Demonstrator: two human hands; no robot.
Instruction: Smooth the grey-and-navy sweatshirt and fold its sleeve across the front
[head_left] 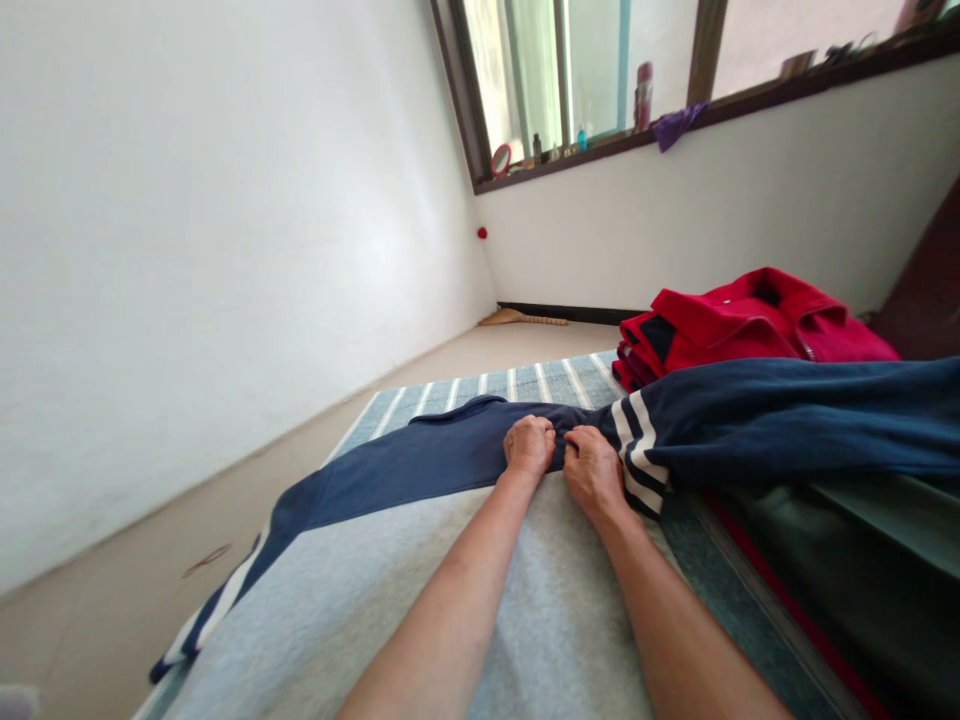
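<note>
A navy and grey garment (420, 460) with white stripes on its sleeves lies spread on a striped bed cover. My left hand (530, 444) is closed on the navy cloth near the middle of its upper part. Just right of it, my right hand (592, 462) grips the same cloth beside the white stripes, fingers curled. A small gap separates the two hands. One navy sleeve stretches off to the right, and the other hangs toward the floor at the left.
Folded red clothes (765, 325) are stacked at the back right of the bed cover (457, 392). Dark green cloth (847, 560) lies at the right. A white wall (225, 250) stands left, and a window sill (600, 150) holds a bottle and small items.
</note>
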